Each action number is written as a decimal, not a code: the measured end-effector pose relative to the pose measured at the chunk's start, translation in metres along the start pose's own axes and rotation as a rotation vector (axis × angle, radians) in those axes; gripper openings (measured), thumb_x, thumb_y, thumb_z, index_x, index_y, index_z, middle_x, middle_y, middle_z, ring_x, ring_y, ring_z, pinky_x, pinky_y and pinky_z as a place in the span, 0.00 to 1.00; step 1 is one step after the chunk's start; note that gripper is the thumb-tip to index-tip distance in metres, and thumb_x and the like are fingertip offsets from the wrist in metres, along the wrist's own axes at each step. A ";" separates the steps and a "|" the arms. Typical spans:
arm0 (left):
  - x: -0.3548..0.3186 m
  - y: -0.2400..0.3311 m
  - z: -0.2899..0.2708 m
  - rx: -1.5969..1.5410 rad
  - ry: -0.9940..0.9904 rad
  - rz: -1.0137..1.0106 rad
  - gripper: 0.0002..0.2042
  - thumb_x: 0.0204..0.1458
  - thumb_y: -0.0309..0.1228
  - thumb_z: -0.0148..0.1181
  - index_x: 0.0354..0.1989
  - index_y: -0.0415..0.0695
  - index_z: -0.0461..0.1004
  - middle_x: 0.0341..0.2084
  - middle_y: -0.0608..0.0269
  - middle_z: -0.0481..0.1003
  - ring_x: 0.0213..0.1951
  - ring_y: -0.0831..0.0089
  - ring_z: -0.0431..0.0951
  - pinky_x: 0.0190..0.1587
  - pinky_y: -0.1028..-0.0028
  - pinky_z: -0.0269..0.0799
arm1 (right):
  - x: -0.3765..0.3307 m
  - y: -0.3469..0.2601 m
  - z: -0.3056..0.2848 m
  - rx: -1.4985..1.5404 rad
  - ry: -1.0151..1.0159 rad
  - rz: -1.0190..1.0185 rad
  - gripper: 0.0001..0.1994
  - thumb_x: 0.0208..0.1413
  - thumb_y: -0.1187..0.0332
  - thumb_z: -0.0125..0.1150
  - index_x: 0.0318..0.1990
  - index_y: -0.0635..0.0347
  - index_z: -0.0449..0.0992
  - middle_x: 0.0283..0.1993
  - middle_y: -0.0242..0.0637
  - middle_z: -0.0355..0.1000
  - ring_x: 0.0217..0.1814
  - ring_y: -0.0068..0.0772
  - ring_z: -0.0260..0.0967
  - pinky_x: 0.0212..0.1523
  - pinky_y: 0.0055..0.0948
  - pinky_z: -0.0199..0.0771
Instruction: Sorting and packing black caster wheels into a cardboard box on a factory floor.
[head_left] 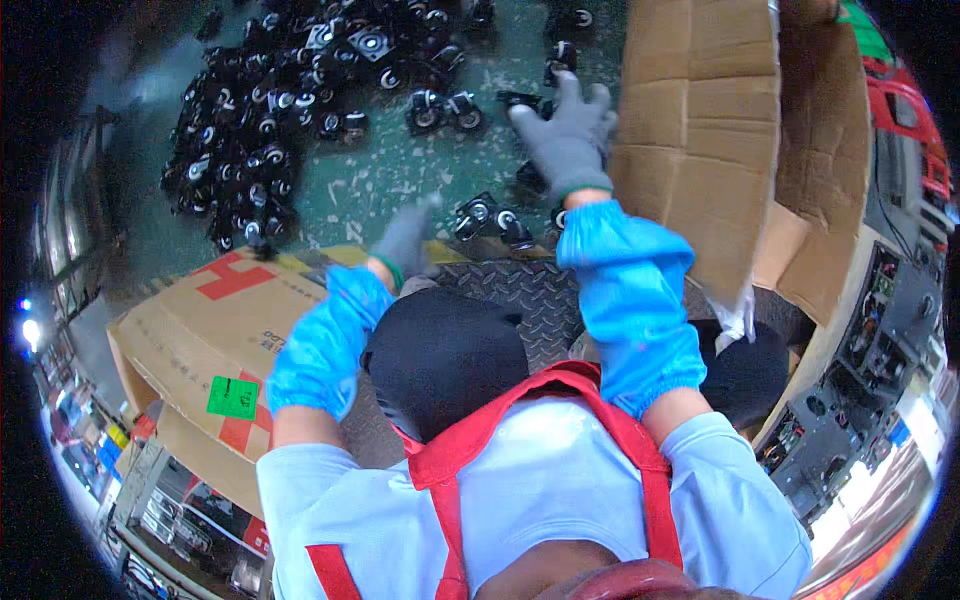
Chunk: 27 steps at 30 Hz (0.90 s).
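Observation:
My right hand (572,135), in a grey glove, reaches forward with its fingers spread and nothing seen in them. Just beyond its thumb lies a black caster wheel (520,99) on the floor. My left hand (405,240), also grey-gloved, hovers beside my knee; motion smears its fingers. Between the two hands, a caster pair (480,215) with black wheels and silver hubs sits near the striped floor edge. Farther out stand two more casters (446,111). A large heap of black casters (245,130) spreads across the floor at the far left.
An upright brown cardboard box (695,130) with raised flaps stands close by my right arm. A closed carton (190,320) with red print and a green label (232,397) is at my left. Metal tread plate (510,295) lies before me; equipment (850,340) flanks the right.

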<state>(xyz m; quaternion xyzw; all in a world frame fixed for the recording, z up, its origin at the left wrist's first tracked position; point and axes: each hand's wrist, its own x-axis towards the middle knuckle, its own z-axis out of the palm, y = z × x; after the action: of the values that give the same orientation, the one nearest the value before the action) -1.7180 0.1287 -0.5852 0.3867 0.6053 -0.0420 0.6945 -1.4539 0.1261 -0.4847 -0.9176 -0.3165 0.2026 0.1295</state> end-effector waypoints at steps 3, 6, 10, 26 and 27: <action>-0.025 -0.026 0.022 -0.346 -0.073 -0.281 0.34 0.51 0.53 0.63 0.63 0.49 0.63 0.57 0.48 0.65 0.56 0.47 0.67 0.56 0.48 0.65 | 0.054 0.044 0.042 -0.075 -0.018 0.038 0.45 0.41 0.39 0.67 0.68 0.46 0.62 0.70 0.56 0.51 0.72 0.65 0.47 0.67 0.56 0.57; -0.016 -0.022 0.060 -0.917 -0.116 -0.552 0.31 0.53 0.50 0.64 0.64 0.56 0.62 0.60 0.49 0.65 0.55 0.41 0.68 0.60 0.45 0.64 | 0.087 0.074 0.069 -0.049 -0.320 0.098 0.46 0.39 0.43 0.71 0.66 0.52 0.64 0.66 0.56 0.58 0.68 0.58 0.58 0.66 0.48 0.62; 0.023 -0.004 0.073 -1.128 -0.492 -0.366 0.30 0.55 0.55 0.57 0.64 0.58 0.62 0.63 0.52 0.64 0.61 0.38 0.64 0.59 0.35 0.61 | 0.085 0.114 0.109 0.311 -0.515 0.012 0.37 0.38 0.54 0.75 0.59 0.56 0.71 0.61 0.50 0.65 0.58 0.43 0.68 0.58 0.37 0.69; -0.110 0.224 0.102 -0.784 -0.667 0.339 0.27 0.57 0.53 0.52 0.55 0.45 0.73 0.46 0.57 0.78 0.47 0.62 0.79 0.55 0.60 0.74 | -0.042 -0.008 -0.098 0.611 0.328 -0.403 0.18 0.40 0.61 0.72 0.41 0.53 0.77 0.37 0.45 0.70 0.45 0.46 0.67 0.45 0.40 0.69; -0.129 0.248 0.112 -0.762 -0.815 0.406 0.25 0.57 0.50 0.56 0.55 0.45 0.73 0.45 0.58 0.78 0.46 0.62 0.79 0.55 0.61 0.74 | -0.046 -0.011 -0.140 0.543 0.413 -0.447 0.19 0.41 0.62 0.71 0.42 0.53 0.77 0.38 0.46 0.70 0.44 0.46 0.67 0.44 0.41 0.69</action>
<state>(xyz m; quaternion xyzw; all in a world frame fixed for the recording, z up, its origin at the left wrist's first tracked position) -1.5313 0.1830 -0.3552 0.1711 0.1761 0.1669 0.9549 -1.4288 0.0904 -0.3431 -0.7801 -0.4105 0.0569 0.4688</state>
